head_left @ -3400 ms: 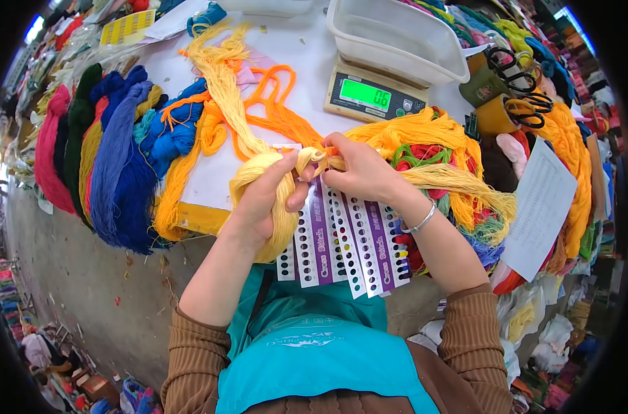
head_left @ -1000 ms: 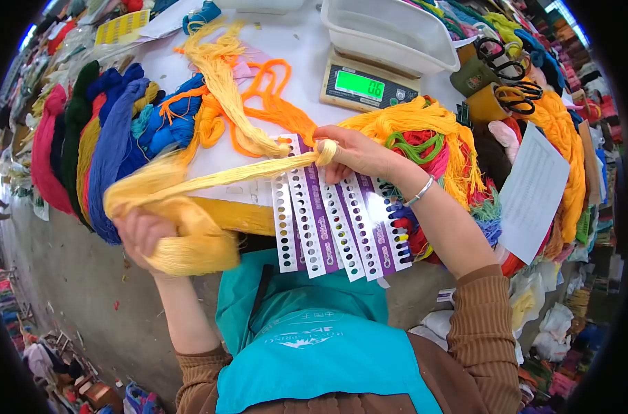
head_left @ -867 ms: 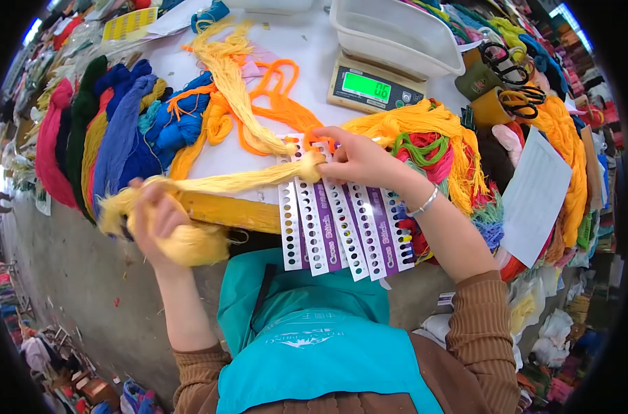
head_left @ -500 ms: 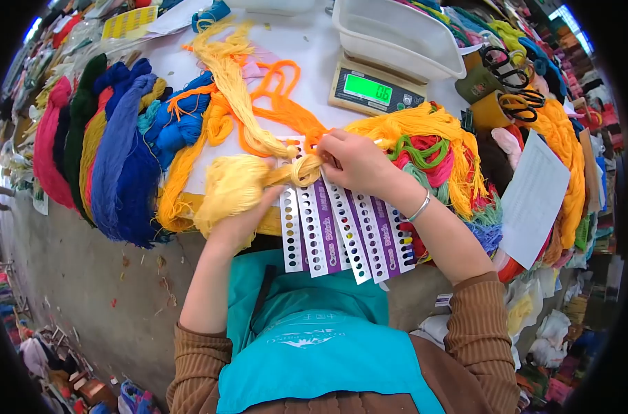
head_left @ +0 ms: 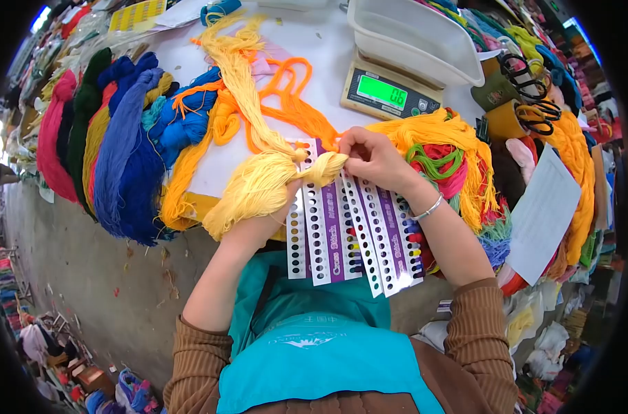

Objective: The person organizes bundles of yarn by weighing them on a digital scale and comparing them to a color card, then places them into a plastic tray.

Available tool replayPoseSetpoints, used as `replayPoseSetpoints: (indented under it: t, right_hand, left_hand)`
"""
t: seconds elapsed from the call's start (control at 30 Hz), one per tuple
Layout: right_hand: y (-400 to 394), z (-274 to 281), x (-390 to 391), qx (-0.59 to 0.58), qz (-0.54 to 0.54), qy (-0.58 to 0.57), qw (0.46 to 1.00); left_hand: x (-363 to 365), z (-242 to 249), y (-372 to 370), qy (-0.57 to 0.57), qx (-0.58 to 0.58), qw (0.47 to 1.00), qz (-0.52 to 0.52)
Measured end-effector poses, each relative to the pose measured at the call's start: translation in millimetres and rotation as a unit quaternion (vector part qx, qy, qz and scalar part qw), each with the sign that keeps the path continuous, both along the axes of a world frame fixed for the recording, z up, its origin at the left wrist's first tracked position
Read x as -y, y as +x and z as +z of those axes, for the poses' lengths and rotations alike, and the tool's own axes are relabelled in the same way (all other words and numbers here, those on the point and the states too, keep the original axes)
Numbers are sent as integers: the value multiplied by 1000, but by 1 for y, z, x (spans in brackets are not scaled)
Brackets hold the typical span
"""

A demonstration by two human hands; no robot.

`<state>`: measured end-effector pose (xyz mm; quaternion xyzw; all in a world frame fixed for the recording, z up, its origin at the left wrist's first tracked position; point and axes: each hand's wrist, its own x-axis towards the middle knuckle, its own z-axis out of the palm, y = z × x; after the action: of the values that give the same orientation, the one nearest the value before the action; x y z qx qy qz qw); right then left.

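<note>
My left hand (head_left: pixel 264 217) grips the pale yellow yarn (head_left: pixel 255 186), its fingers mostly hidden under loose strands, while my right hand (head_left: pixel 381 159) pinches the narrow end. The yarn is above the near edge of the surface (head_left: pixel 317 62), partly over the cards (head_left: pixel 333 234), whose lower ends jut past that edge above my apron (head_left: pixel 314 359). Just beyond, orange yarn (head_left: pixel 292 110) lies close; bare white room opens between it and the scale (head_left: pixel 359 102). Golden yarn (head_left: pixel 438 131) crowds my right wrist. Leftward, blue yarn (head_left: pixel 124 165) drapes over the edge, above open floor (head_left: pixel 86 276).
</note>
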<state>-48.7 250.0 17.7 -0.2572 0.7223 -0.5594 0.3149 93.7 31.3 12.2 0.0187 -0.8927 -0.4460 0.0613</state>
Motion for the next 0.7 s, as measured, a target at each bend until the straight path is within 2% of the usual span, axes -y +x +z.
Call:
replayPoseSetpoints:
  t: [0.13,0.23,0.27,0.3,0.43,0.47,0.5,0.53,0.6,0.7]
  right_hand:
    - [0,13,-4,98,-2,-106,990]
    - [-4,9,-10,158,-8,-109,981]
    - [-3,6,-9,160,-7,-110,981]
    - [-1,4,-9,127,-4,-121,984]
    - [0,-13,-8,4,-14,-118,993]
    - [1,-14,-7,-43,-19,-112,993]
    - [1,-12,-6,-42,-20,-113,993]
    - [1,-7,-5,24,-32,-138,990]
    - [1,3,-4,128,-54,-155,978]
    - [-3,-1,-5,147,-59,-196,968]
  left_hand:
    - [-2,-2,-11,5,79,997,0]
    - [-4,3,-14,-12,112,994,15]
    - [-5,0,-14,21,109,994,21]
    - [-6,-1,-14,55,105,993,26]
    - [-11,6,-15,23,34,999,12]
    - [-12,8,-16,59,36,997,28]
    - [-12,8,-17,94,38,994,43]
    - [-12,5,-18,93,39,994,43]
    - [-14,0,-20,12,53,998,33]
    - [-21,7,-23,7,96,995,34]
